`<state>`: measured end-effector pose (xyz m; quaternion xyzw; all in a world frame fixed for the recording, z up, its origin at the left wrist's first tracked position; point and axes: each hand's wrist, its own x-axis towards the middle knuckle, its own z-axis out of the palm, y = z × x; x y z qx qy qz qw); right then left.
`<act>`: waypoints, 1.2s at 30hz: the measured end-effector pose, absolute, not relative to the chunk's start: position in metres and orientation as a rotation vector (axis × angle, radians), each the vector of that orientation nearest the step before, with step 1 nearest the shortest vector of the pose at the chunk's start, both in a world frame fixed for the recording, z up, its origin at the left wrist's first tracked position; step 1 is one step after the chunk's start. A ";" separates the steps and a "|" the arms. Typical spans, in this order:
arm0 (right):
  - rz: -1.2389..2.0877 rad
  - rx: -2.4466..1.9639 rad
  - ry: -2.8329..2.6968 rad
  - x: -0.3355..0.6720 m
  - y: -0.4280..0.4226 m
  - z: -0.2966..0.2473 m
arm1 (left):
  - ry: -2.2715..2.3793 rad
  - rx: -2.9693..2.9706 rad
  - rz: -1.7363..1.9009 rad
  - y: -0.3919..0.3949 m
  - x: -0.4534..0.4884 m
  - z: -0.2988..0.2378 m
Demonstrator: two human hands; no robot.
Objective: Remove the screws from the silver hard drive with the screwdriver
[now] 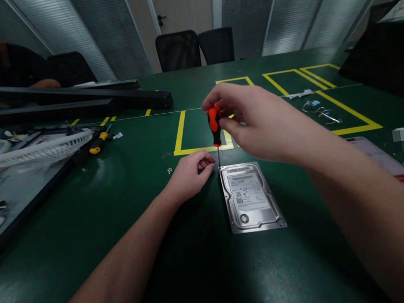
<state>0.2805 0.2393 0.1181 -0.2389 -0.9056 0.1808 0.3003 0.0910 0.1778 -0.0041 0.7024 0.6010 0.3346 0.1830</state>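
Observation:
A silver hard drive (251, 195) with a printed white label lies flat on the green table. My right hand (248, 120) grips the orange-and-black handle of a screwdriver (215, 124) from above. The screwdriver stands upright, and its thin shaft comes down at the drive's far left corner. Just left of that corner my left hand (192, 174) rests on the table, fingers curled and thumb close to the fingertips. Whatever may be between those fingers is hidden. A few tiny screws (169, 170) lie on the table beyond my left wrist.
A yellow-and-black screwdriver (99, 143) lies at left beside a large panel (40, 179) with white slatted parts (44, 148). Long black bars (67, 100) lie behind, near a seated person (24, 66). Eyeglasses (322, 112) and a tablet-like flat object (384, 161) are at right.

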 end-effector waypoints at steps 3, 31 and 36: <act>0.453 -0.637 -2.403 0.280 0.236 0.119 | 1.687 1.991 0.953 0.178 0.091 -0.005; 0.261 -0.630 -2.439 0.281 0.235 0.122 | 1.580 2.041 0.885 0.178 0.090 -0.005; 0.313 -0.655 -2.440 0.282 0.235 0.123 | 1.583 2.037 0.893 0.179 0.090 -0.007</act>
